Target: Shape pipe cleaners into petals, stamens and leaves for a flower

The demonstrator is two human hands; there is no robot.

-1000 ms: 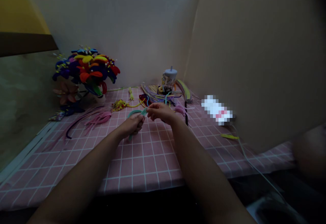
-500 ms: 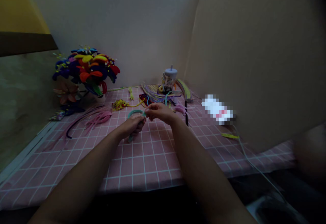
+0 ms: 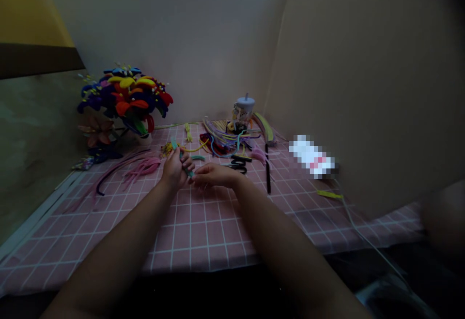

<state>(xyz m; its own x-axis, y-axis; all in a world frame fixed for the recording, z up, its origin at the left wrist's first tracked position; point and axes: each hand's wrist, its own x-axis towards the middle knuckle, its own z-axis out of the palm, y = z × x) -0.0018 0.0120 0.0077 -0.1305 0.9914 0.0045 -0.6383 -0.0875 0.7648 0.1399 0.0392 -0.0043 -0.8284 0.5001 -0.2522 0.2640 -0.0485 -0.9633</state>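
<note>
My left hand [image 3: 176, 169] is closed around a bent teal pipe cleaner [image 3: 184, 163] just above the pink checked tablecloth [image 3: 203, 227]. One end of the pipe cleaner sticks up past my fingers, the other points right. My right hand [image 3: 214, 175] lies low beside it and pinches the pipe cleaner's lower end with its fingertips. Black scissors [image 3: 237, 165] lie on the cloth just behind my right hand.
A bouquet of pipe-cleaner flowers [image 3: 127, 98] stands at the back left. Pink and dark pipe cleaners [image 3: 140, 166] lie left of my hands. A heap of coloured pipe cleaners [image 3: 223, 140] and a lidded cup [image 3: 242, 111] sit at the back. A thin cord [image 3: 359, 234] trails off the table's right edge.
Both hands have dropped toward the cloth and shifted left. The left hand has turned the teal pipe cleaner more upright. The scissors, hidden before by the right hand, now show.
</note>
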